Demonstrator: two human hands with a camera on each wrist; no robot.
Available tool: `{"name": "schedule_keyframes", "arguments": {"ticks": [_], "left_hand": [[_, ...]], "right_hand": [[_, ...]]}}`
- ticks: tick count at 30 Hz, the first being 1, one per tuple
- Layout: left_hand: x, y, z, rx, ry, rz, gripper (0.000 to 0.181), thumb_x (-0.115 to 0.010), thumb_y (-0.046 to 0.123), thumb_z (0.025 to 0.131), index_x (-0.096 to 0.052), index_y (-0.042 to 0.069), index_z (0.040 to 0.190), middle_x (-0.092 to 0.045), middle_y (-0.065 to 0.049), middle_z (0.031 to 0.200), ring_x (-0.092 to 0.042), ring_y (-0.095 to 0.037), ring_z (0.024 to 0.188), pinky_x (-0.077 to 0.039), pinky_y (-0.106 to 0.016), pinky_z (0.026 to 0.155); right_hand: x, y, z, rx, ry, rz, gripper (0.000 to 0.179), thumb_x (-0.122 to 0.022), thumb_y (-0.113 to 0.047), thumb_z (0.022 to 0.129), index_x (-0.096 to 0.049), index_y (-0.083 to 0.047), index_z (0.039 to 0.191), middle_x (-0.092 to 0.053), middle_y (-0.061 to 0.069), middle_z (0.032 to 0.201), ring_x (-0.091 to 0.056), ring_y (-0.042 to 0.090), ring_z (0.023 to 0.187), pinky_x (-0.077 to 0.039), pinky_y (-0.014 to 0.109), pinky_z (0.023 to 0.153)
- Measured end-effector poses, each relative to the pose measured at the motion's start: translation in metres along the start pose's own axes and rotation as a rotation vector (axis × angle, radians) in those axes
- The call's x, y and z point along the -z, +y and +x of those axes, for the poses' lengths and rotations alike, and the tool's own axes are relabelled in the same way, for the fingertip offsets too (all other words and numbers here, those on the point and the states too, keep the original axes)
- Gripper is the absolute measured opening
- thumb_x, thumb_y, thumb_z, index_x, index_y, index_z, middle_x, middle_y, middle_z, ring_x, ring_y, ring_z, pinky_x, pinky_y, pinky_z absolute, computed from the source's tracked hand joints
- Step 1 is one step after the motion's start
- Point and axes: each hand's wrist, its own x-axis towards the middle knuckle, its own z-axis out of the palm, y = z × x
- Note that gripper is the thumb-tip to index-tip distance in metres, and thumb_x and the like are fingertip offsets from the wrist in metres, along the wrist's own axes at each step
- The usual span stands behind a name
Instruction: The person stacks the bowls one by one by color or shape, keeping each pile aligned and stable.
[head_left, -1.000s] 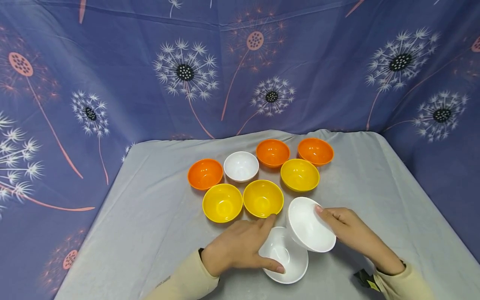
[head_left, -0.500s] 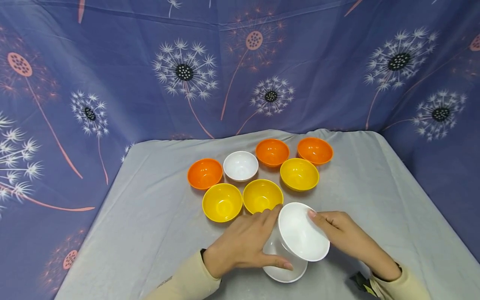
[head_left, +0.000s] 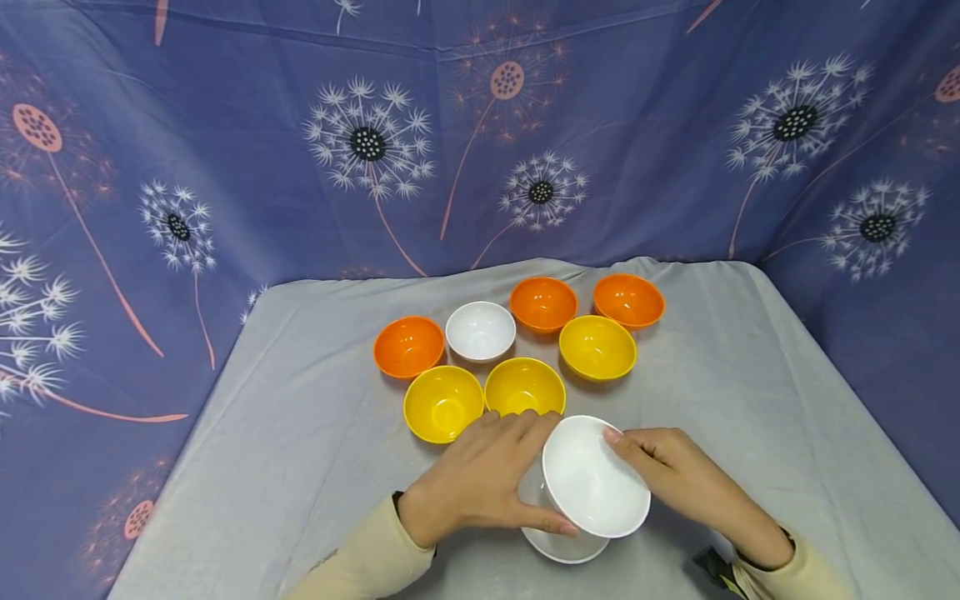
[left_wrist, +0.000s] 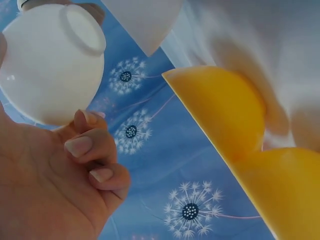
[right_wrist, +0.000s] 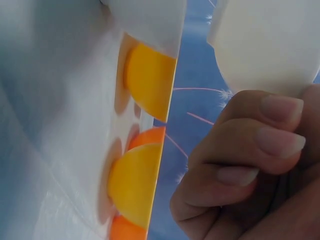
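Note:
My right hand pinches a white bowl by its right rim, thumb inside and fingers curled beneath. This bowl is raised and tilted, its hollow showing in the head view and its underside in the left wrist view. Below it a second white bowl stands upright on the cloth, mostly covered by the raised bowl and my left hand. That left hand reaches in from the left, thumb and forefinger spread at the raised bowl's left side. In the left wrist view its fingers bend loosely just below the bowl.
Just beyond the hands stand yellow bowls, one partly behind the left fingers. Orange bowls and another white bowl sit farther back, all upright. Grey cloth covers the table, and a blue dandelion-print curtain hangs around it.
My right hand has brought the tilted white bowl left and toward me, over the standing bowl and up to my left hand. The left hand has shifted only slightly; the other bowls stay put.

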Motion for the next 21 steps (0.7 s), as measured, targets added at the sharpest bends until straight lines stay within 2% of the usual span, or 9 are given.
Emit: {"name": "schedule_keyframes", "arguments": {"ticks": [5,11,16,21], "left_hand": [[0.001,-0.003,-0.002,-0.011,0.0,0.018,0.095,-0.075,0.088,0.072,-0.055,0.024,0.141,-0.063,0.011,0.114,-0.06,-0.006,0.098,-0.043,-0.025,0.079],[0.002,-0.006,-0.004,-0.02,-0.012,0.044,0.09,-0.077,0.088,0.069,-0.058,0.023,0.129,-0.064,0.011,0.109,-0.06,-0.006,0.094,-0.042,-0.024,0.08],[0.001,-0.007,-0.006,-0.033,-0.016,0.082,0.089,-0.078,0.088,0.067,-0.057,0.022,0.123,-0.062,0.011,0.102,-0.059,-0.007,0.087,-0.043,-0.025,0.081],[-0.002,-0.008,-0.008,-0.052,-0.016,0.112,0.087,-0.079,0.088,0.065,-0.057,0.021,0.117,-0.06,0.011,0.096,-0.058,-0.006,0.082,-0.043,-0.026,0.08]], "right_hand": [[-0.005,-0.002,0.0,-0.015,0.01,-0.005,0.039,-0.056,-0.028,0.113,-0.068,-0.02,0.076,-0.049,-0.013,0.063,-0.051,0.005,0.061,-0.042,0.025,0.055],[-0.01,-0.003,0.0,0.007,0.017,-0.022,0.04,-0.058,-0.027,0.112,-0.061,-0.021,0.073,-0.036,-0.015,0.063,-0.043,0.002,0.057,-0.035,0.023,0.052],[-0.011,-0.004,-0.001,-0.003,0.002,-0.039,0.04,-0.058,-0.022,0.111,-0.056,-0.019,0.071,-0.033,-0.015,0.064,-0.038,0.002,0.057,-0.032,0.023,0.053],[-0.012,-0.001,-0.001,0.021,-0.026,-0.052,0.035,-0.059,-0.017,0.109,-0.058,-0.018,0.074,-0.035,-0.015,0.065,-0.039,0.001,0.057,-0.032,0.023,0.052]]}}
